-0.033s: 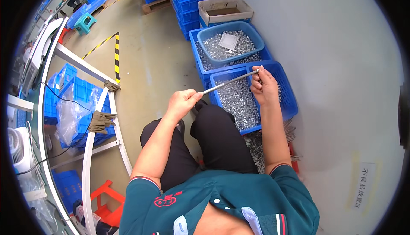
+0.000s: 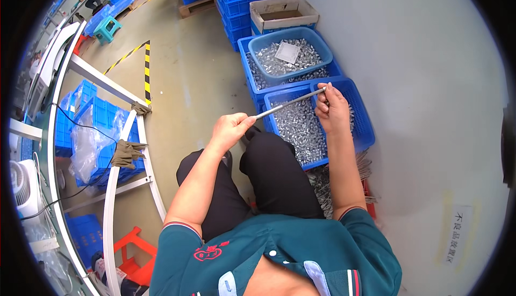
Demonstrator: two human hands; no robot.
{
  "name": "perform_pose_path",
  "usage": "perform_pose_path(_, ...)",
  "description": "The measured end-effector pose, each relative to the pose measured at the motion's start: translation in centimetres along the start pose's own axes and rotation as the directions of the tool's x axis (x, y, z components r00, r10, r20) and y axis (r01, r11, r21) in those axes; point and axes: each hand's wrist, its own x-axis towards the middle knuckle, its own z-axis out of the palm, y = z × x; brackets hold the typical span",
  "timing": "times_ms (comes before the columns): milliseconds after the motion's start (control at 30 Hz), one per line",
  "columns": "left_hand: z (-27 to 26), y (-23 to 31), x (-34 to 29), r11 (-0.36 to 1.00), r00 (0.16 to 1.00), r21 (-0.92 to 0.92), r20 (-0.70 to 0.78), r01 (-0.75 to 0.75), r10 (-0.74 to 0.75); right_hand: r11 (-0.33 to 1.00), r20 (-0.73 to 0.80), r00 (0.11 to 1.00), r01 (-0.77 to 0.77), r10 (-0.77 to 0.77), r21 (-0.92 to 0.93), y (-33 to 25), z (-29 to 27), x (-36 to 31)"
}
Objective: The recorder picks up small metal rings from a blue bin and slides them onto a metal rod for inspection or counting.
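Observation:
A thin grey metal rod (image 2: 293,103) slants up to the right between my two hands, above a blue bin (image 2: 317,162). My left hand (image 2: 230,130) is closed around its lower left end. At the upper right end, my right hand (image 2: 334,114) pinches the rod between thumb and fingers, hiding part of its tip. Small shiny metal sleeves (image 2: 298,134) fill the bin beneath. Under my right hand and forearm sits a blue perforated basket (image 2: 364,118), with more small metal pieces partly hidden in it.
Beyond stands a light-blue tub (image 2: 259,40) of metal pieces with a white card (image 2: 287,52). An open carton (image 2: 309,13) and stacked blue crates (image 2: 231,8) are farther back. Thin metal rods (image 2: 323,188) lie by my right thigh. A white frame (image 2: 111,210) is left, a wall (image 2: 424,108) right.

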Motion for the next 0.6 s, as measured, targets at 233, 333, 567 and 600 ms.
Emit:
perform_pose_path(233,1.4,-1.1,1.1,0.969,0.994,-0.246,0.107,-0.006,0.034,0.973,-0.050,0.976,0.205,-0.211,-0.107,1.0,0.8,0.0)
perform_pose_path(333,2.1,-1.2,1.5,0.928,0.985,-0.371,0.165,0.025,0.040,0.974,0.017,0.982,0.190,-0.189,-0.126,2.6,1.2,-0.3)
perform_pose_path(567,2.9,-0.6,2.2,0.908,0.988,-0.414,0.152,0.062,0.002,0.973,0.092,0.995,0.047,-0.026,-0.226,5.2,2.7,-1.2)
perform_pose_path(600,3.0,-0.7,2.2,0.908,0.988,-0.415,0.152,0.063,0.001,0.977,0.083,0.997,0.021,-0.003,-0.213,5.3,2.6,-1.2)
